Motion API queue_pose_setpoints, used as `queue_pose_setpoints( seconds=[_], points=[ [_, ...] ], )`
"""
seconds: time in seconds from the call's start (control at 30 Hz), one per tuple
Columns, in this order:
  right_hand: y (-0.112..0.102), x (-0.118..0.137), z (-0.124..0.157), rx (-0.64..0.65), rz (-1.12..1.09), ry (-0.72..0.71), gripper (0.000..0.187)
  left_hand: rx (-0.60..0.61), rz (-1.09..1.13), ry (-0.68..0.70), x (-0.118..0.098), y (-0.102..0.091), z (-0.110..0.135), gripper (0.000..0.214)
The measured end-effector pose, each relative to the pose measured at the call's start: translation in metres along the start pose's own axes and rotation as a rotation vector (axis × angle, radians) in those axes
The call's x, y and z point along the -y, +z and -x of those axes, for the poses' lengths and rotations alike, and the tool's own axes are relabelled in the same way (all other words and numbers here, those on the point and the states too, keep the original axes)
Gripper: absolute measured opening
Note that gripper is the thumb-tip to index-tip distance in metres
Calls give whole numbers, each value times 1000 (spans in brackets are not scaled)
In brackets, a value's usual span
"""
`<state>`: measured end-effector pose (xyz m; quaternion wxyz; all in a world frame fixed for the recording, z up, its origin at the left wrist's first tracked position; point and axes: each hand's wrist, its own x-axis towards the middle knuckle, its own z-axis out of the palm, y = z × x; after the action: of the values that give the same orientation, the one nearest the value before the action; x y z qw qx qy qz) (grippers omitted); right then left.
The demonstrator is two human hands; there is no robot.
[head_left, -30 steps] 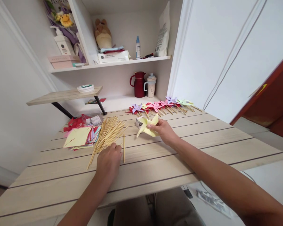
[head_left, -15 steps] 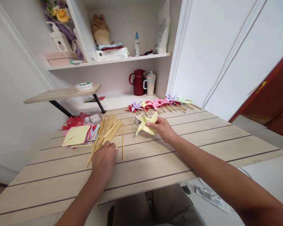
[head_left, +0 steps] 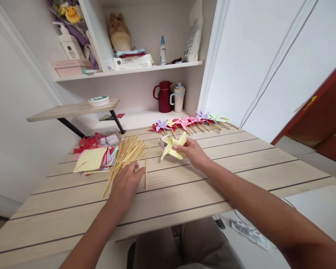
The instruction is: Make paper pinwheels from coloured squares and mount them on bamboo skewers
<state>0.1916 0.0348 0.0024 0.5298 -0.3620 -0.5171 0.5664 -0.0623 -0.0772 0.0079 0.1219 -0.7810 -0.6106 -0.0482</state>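
In the head view, my right hand pinches a pale yellow paper pinwheel between thumb and fingers, above the tabletop. My left hand lies over the near end of a pile of thin wooden sticks, thumb spread from the fingers, with nothing visible in its grip. A single stick lies apart from the pile, just right of my left thumb. Left of the pile is a stack of coloured paper squares, a yellow one on top. A small box is partly hidden behind the pinwheel.
Several finished pinwheels on sticks line the table's back right edge. Red paper and a clear packet lie at the back left, near a small raised shelf. A red jug and a cup stand behind.
My left hand has shifted slightly up over the sticks, and its thumb has spread away from the fingers toward the single stick. The right hand holds the pinwheel in the same place.
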Motion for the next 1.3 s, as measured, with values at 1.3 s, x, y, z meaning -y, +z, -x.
queue_pose_setpoints(
  seconds=[1.3],
  points=[
    [-10, 4, -7, -49, -77, -43, 34, 295, -110, 36, -42, -23, 22, 39]
  ],
)
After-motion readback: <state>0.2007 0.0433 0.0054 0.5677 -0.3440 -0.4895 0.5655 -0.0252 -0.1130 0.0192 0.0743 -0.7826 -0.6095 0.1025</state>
